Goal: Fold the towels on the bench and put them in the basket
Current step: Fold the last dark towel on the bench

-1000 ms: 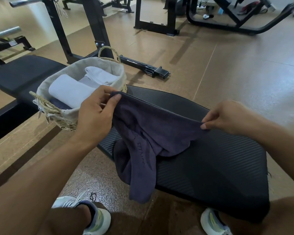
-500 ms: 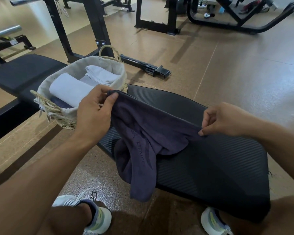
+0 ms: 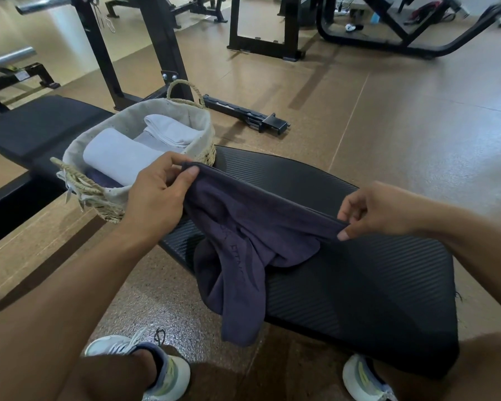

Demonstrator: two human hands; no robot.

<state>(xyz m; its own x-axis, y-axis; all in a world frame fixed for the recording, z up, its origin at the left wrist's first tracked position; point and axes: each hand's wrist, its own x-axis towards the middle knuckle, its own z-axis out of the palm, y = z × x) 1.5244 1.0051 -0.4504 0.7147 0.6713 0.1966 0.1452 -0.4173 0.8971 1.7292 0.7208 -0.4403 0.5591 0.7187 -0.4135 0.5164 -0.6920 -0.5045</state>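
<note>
both hands, left hand and right hand, pinch a dark towel by its top edge above the bench, beside the basket; pulling the edge taut and freeing the bunched lower half should give a cleaner fold.

Single head-worn wide-angle view, looking forward and steeply down, close over the black bench at frame centre, basket at left, gym floor receding toward the top.
</note>
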